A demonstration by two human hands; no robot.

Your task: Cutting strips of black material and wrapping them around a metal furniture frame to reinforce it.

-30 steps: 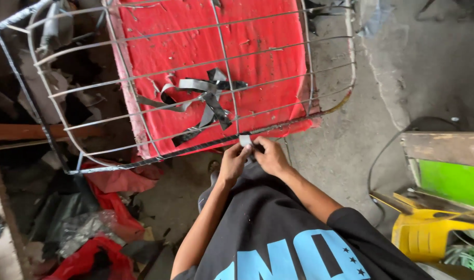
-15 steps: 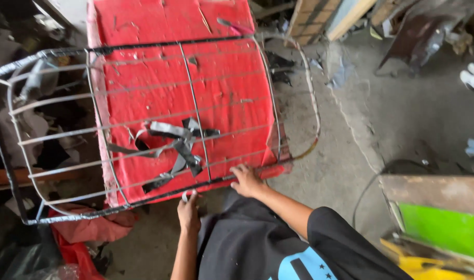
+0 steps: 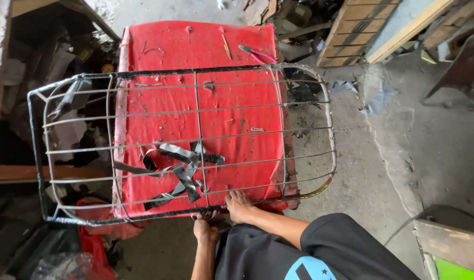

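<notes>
- Wire grid frame (image 3: pixel 185 148) lying flat over red padded table (image 3: pixel 195 46); left part overhangs past table edge, above clutter.
- Left hand (image 3: pixel 205 228) at near rail of frame, fingers curled up around the wire approx. mid-span; looks closed on it, grip partly hidden.
- Right hand (image 3: pixel 240 205) just beside, palm down, fingers bent over same near rail w/ tips resting on red top.
- Progress, as a judgement: frame looks welded up already – outer rail, long bars & cross bars all in place; near right corner looks rusty/yellowish, some joints dark. Remaining: prob. checking or finishing near rail; no tool in either hand.
- Grey metal strips (image 3: pixel 182 171) in tangled star shape on red top, under the bars, near both hands.
- Pink-handled pliers (image 3: pixel 257 53) on far right of red top, well apart from hands.
- Packages/signs: no readable labels. Red plastic bag (image 3: pixel 94 243) on floor lower left; wooden crate (image 3: pixel 351 28) upper right; green panel (image 3: pixel 457 269) at lower right edge.
</notes>
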